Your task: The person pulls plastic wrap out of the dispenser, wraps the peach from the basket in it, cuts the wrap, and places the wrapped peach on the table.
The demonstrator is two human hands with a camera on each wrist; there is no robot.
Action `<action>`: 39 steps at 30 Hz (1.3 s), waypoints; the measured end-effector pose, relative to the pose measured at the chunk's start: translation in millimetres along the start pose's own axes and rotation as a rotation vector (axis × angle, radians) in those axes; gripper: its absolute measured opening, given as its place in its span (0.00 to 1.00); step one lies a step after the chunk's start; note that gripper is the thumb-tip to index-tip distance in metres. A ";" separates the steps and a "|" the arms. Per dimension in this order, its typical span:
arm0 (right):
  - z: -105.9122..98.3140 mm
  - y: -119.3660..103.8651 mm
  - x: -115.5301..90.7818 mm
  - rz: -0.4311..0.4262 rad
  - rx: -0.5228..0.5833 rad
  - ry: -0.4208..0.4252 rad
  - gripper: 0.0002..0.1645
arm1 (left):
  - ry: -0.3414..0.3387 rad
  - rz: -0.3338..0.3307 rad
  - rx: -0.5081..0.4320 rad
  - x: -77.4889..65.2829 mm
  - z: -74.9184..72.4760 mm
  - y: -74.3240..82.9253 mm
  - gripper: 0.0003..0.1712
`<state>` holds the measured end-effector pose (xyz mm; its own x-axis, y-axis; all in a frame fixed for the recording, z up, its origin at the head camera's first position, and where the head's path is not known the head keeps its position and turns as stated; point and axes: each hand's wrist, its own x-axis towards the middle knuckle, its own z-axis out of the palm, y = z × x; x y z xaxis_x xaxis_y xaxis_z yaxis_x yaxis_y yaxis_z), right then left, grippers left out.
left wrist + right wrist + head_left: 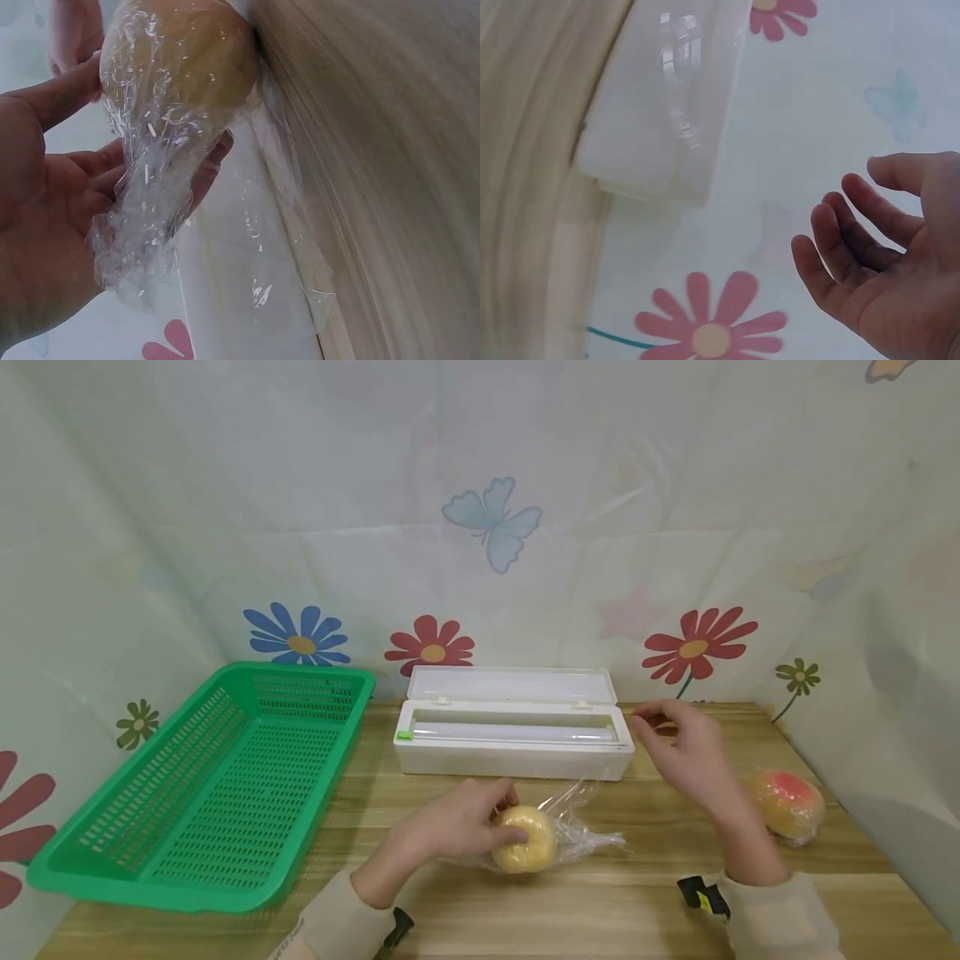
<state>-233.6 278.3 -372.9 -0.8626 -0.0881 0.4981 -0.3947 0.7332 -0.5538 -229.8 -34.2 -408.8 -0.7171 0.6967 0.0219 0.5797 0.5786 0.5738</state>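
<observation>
My left hand (465, 820) holds a round yellow fruit (527, 840) close over the table, thumb on its near side and fingers behind it. Clear plastic wrap covers the fruit, and its loose gathered ends (146, 225) trail off over the palm in the left wrist view. More crumpled wrap spreads to the fruit's right in the head view. My right hand (690, 752) hovers beside the right end of a white cling film dispenser (517, 762). Its fingers are loosely bent and nothing is between them (885, 247). The dispenser's lid (510, 685) stands raised, showing the film roll (513, 732) inside.
A green plastic basket (306, 852) with slotted walls stands on the left of the wooden table (600, 918). On the right sits a red-and-yellow fruit (791, 806) in plastic wrap. A flower-printed cloth (555, 602) hangs close behind the dispenser.
</observation>
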 end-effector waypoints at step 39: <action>46.4 -73.7 -31.6 -0.394 -0.167 -0.649 0.20 | 0.015 -0.082 0.039 -0.1 -3.9 -7.0 0.37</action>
<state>-191.9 195.8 -378.8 -0.7016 -0.7026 0.1186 -0.7021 0.6533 -0.2834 -235.3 -40.0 -409.6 -0.7685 0.6397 -0.0117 0.5328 0.6500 0.5419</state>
